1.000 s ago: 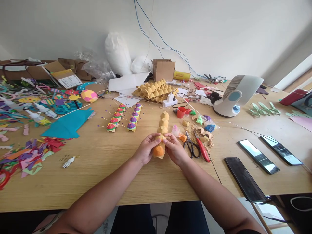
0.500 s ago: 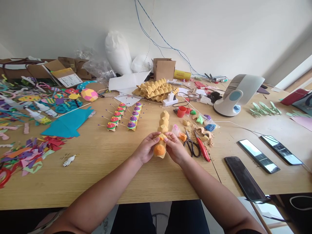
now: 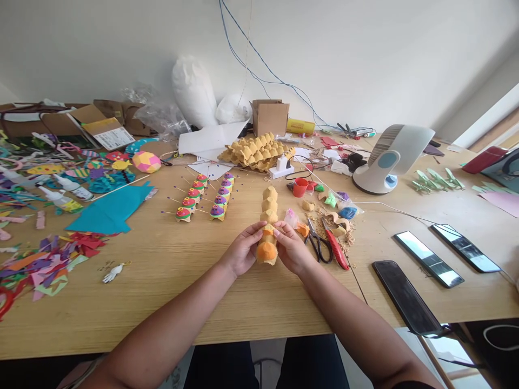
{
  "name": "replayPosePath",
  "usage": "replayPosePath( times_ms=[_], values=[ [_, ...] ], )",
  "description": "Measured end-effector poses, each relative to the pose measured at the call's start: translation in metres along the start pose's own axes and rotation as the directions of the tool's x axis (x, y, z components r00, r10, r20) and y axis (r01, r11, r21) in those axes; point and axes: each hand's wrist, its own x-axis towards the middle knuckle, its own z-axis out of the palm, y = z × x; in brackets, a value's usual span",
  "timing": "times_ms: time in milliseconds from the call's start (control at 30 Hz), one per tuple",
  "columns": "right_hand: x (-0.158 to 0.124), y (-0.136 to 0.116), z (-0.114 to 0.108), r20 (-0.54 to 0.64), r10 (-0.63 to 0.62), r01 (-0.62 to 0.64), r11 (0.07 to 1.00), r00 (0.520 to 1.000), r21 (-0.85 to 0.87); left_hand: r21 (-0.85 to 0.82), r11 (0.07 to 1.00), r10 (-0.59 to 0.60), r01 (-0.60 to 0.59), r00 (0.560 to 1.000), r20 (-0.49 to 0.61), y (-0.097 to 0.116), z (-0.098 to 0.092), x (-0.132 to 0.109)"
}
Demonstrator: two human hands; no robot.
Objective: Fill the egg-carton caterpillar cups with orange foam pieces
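Observation:
Between my hands is a strip of yellow egg carton, its bumps running away from me. Orange clay covers the nearest bump, and more orange shows on the second one under my fingertips. My left hand grips the strip's left side, fingers closed with the thumb on top. On the opposite side my right hand pinches it the same way. A lump of orange clay lies just beyond my right hand, beside black-handled scissors and a red utility knife.
Two decorated carton caterpillars, one red and green, one purple, stand farther left. Stacked egg cartons and a red cup are behind. A white fan and several phones occupy the right; paper scraps cover the left.
Both hands keep their hold on the carton strip, with only slight finger movement over the second bump. The whole view has shifted a little.

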Motion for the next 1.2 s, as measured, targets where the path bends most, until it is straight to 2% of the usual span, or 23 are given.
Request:
replayPosePath(
  times_ms=[567,1000,1200],
  values=[
    [0.0011,-0.0056,-0.0027,0.026,0.038,-0.04,0.997,0.999,0.069,-0.014,1.0,0.027,-0.026,0.994,0.104,0.0062,0.0033,-0.0034],
    [0.0004,-0.0018,-0.0005,-0.004,-0.019,0.019,0.994,1.0,-0.105,0.062,0.995,0.074,-0.073,0.997,-0.01,0.0005,0.0058,-0.0023],
    [0.0006,-0.0014,-0.0009,-0.008,-0.039,0.037,0.988,0.999,-0.151,0.08,0.993,0.091,-0.09,0.996,-0.008,-0.0003,0.0065,-0.0018]
  ],
)
